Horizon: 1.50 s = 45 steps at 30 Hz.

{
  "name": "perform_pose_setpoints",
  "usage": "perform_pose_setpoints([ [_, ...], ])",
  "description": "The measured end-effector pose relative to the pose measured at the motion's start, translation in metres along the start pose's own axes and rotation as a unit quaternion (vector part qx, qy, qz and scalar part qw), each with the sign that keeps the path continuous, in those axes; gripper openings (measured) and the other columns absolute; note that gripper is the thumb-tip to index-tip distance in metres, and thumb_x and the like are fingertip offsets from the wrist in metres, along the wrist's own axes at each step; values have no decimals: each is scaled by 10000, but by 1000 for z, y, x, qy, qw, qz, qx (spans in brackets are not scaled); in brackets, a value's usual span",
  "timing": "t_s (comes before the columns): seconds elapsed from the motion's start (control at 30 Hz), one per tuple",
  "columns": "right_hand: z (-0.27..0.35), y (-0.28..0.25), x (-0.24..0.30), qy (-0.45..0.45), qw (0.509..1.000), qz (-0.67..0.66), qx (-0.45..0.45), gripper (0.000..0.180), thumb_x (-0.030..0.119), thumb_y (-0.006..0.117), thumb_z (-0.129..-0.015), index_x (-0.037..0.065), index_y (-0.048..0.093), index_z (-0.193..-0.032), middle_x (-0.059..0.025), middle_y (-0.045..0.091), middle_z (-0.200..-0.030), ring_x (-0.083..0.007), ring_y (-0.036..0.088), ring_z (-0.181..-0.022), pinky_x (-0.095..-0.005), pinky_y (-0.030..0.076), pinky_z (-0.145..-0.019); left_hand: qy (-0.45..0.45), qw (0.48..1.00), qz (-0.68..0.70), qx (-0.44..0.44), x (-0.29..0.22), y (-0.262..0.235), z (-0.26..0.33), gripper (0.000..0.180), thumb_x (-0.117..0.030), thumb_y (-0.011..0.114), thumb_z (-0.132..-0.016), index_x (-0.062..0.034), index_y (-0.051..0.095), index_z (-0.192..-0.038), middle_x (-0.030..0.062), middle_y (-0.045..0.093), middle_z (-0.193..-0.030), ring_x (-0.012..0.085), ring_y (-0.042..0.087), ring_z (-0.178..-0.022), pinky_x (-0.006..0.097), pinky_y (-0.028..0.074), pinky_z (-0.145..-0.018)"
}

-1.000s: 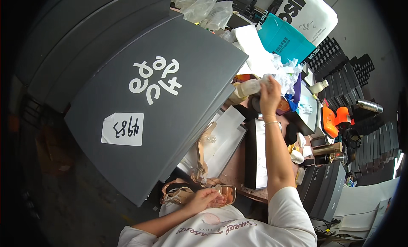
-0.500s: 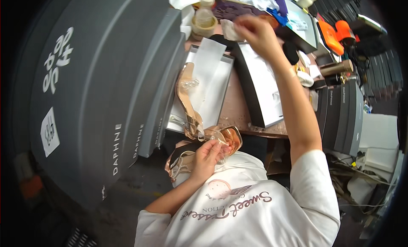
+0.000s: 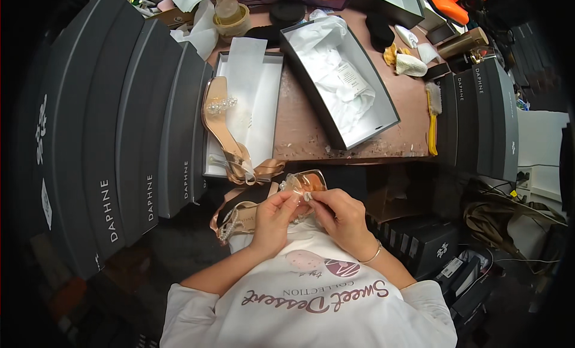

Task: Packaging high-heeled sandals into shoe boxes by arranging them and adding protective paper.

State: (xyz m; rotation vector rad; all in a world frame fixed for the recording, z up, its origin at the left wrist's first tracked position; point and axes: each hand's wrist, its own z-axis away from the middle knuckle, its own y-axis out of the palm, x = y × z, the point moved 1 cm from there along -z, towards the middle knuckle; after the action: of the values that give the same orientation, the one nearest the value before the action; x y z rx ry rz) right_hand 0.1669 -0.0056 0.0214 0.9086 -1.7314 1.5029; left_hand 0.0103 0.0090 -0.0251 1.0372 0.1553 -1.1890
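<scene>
1. Head view, landmark: I take the open shoe box (image 3: pixel 338 84) on the bench (image 3: pixel 299 132) as the reference for every position below. It is grey outside, lined with white tissue paper, and lies tilted on the brown surface.
2. Head view, hands: I see the left hand (image 3: pixel 272 219) and the right hand (image 3: pixel 341 213) side by side below the box, off the near edge of the bench and just above the person's white shirt.
3. Head view, held item: between them is a clear-strapped sandal (image 3: pixel 302 186) with a peach insole. The fingers of both hands are closed in a pinch at its front strap, where a small jewelled ornament sits. The heel end of the sandal runs out to the lower left of the left hand.
4. Head view, left of the box: a box lid (image 3: pixel 251 102) with white paper lies open, and a second sandal (image 3: pixel 230 138) with a satin bow rests along its left edge.
5. Head view, further left: a row of grey shoe boxes (image 3: pixel 138 132) stands on edge.
6. Head view, right of the box: a yellow-handled brush (image 3: pixel 432 117) lies on the bench, just beside more upright grey boxes.
7. Head view, above the box: a roll of tape (image 3: pixel 230 18) sits near the far edge.
</scene>
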Motion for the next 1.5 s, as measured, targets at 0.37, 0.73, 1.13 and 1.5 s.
perform_pose_setpoints([
  [0.37, 4, 10, -2, -13, 987, 155, 48, 252, 83, 689, -751, 65, 670, -1001, -56, 603, -869, -236, 598, -769, -341, 495, -617, 37, 998, 46, -6, 26, -5, -4, 203, -131, 505, -987, 38, 578, -1074, 83, 630, -1013, 147, 622, -931, 291, 509, -884],
  [0.73, 13, -10, 6, -1, 984, 124, 124, 179, 42, 702, -744, 41, 683, -922, -82, 619, -822, -242, 624, -672, -331, 508, -588, -23, 1000, 18, 2, 17, -8, 3, 218, -109, 510, -980, 54, 588, -1103, 119, 638, -1051, 173, 642, -958, 297, 540, -869],
  [1.13, 11, 12, 4, -37, 966, 226, 123, 231, 86, 614, -730, 60, 621, -959, -55, 561, -800, -210, 614, -608, -313, 476, -506, -4, 999, 40, 5, 25, -14, 5, 196, -106, 493, -987, 25, 595, -1091, 108, 640, -1054, 157, 631, -957, 293, 531, -845],
  [1.5, 9, 14, 6, -33, 970, 213, 114, 264, 71, 605, -757, 49, 610, -1020, -60, 570, -817, -206, 626, -607, -317, 472, -474, 1, 999, 21, 25, 24, -16, 5, 235, -141, 495, -994, 50, 593, -1087, 98, 632, -1031, 132, 624, -930, 256, 521, -829],
])
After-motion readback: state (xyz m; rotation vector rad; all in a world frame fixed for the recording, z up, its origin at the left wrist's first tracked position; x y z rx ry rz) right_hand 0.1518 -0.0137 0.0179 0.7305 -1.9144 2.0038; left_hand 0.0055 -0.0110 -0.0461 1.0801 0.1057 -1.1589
